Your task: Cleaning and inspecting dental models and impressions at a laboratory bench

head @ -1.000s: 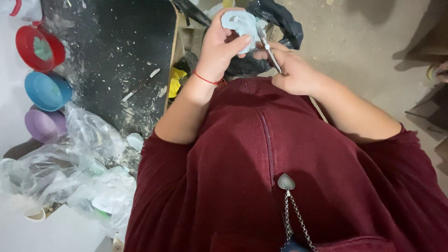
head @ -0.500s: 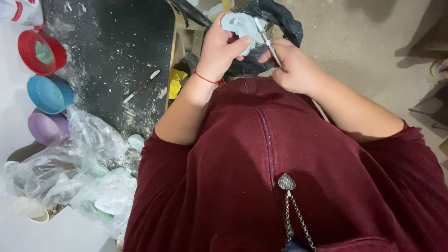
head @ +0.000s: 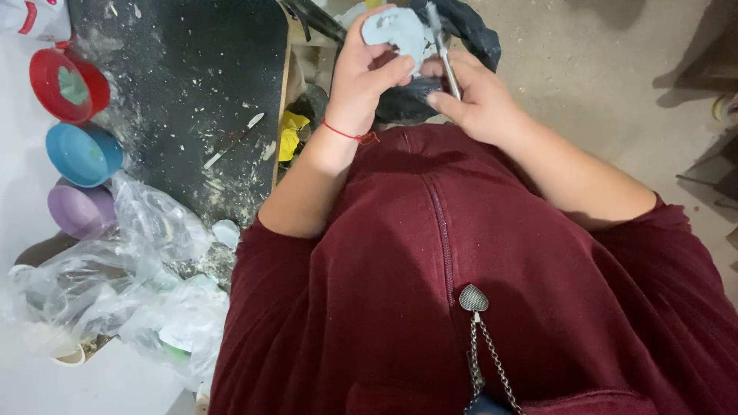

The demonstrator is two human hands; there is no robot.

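Observation:
My left hand [head: 361,77] grips a pale blue-grey cast piece [head: 396,29] at the top of the head view, thumb across its front. My right hand [head: 477,96] holds a thin metal knife [head: 444,58] upright, its blade against the right edge of the piece. A red thread circles my left wrist. Both hands sit above a black plastic bag [head: 461,31]. My dark red zipped top fills the lower frame.
To the left lies a black work surface [head: 192,84] dusted with white chips, with a small blade tool [head: 234,140] on it. Red [head: 65,84], blue [head: 81,154] and purple [head: 77,209] bowls line its left edge. Crumpled clear plastic bags [head: 123,269] lie below them. Bare concrete floor is at right.
The knife has swung from slanted to nearly upright, and my right hand has shifted slightly up and left along the piece. My left hand keeps its hold.

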